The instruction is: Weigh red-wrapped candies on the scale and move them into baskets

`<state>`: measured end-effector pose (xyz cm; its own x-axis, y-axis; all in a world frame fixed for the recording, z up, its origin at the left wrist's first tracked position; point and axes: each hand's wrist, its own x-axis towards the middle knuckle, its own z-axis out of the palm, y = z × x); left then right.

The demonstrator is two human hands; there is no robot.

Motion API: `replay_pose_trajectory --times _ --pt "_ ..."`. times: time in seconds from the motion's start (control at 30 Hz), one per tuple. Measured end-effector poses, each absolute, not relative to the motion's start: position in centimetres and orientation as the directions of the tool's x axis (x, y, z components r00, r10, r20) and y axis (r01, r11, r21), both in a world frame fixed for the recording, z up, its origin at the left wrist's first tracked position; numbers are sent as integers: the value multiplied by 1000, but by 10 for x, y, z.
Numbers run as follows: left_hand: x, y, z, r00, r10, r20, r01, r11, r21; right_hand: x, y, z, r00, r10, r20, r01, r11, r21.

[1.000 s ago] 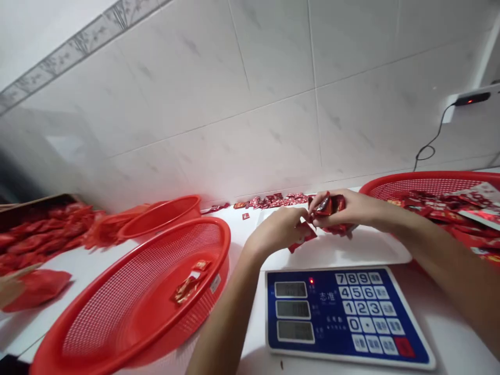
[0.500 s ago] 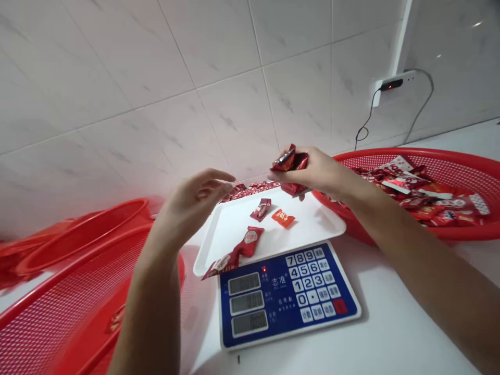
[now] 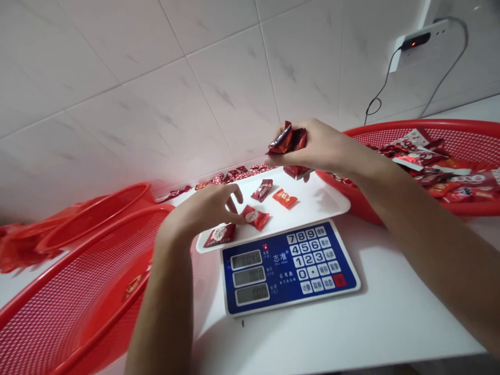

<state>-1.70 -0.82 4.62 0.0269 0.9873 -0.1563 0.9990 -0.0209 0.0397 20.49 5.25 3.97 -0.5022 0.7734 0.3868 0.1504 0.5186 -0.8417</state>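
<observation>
My right hand (image 3: 316, 146) is closed around several dark red wrapped candies (image 3: 287, 143), held above the back of the white tray (image 3: 312, 215). Over the tray's left side, my left hand (image 3: 213, 205) has its fingers apart. Its thumb tip is at the edge of a red candy packet (image 3: 255, 217); whether it presses on it I cannot tell. Another red packet (image 3: 221, 236) lies at the tray's front left corner, below that hand. A maroon packet (image 3: 262, 190) and an orange one (image 3: 285, 198) lie farther back on the tray. The tray sits on a blue-faced digital scale (image 3: 281, 271).
A red basket (image 3: 437, 208) heaped with packets stands at the right. Red baskets (image 3: 39, 291) stand at the left, the nearer with a few packets inside. More packets (image 3: 234, 174) lie along the tiled wall behind the tray. A power strip (image 3: 422, 41) with a cable hangs upper right.
My left hand has come down to the red packets on the tray, and the packets there lie differently. My right hand still holds its candies. The camera view has shifted slightly.
</observation>
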Motion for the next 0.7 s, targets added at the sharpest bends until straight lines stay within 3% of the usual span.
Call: replay_pose_trajectory --times 0.2,0.4,0.53,0.7 --pt "-17 -17 52 -40 999 -31 999 39 -24 201 54 36 -520 770 369 242 547 -801" --pt "-37 -22 60 -141 963 -229 973 177 146 189 53 22 -657 694 295 378 642 -668" --pt "-36 -16 54 -69 968 -242 967 125 223 188 52 22 -668 690 278 379 637 -671" --pt "-28 -10 47 23 996 -83 964 0 265 191 49 28 -599 733 321 395 620 -678"
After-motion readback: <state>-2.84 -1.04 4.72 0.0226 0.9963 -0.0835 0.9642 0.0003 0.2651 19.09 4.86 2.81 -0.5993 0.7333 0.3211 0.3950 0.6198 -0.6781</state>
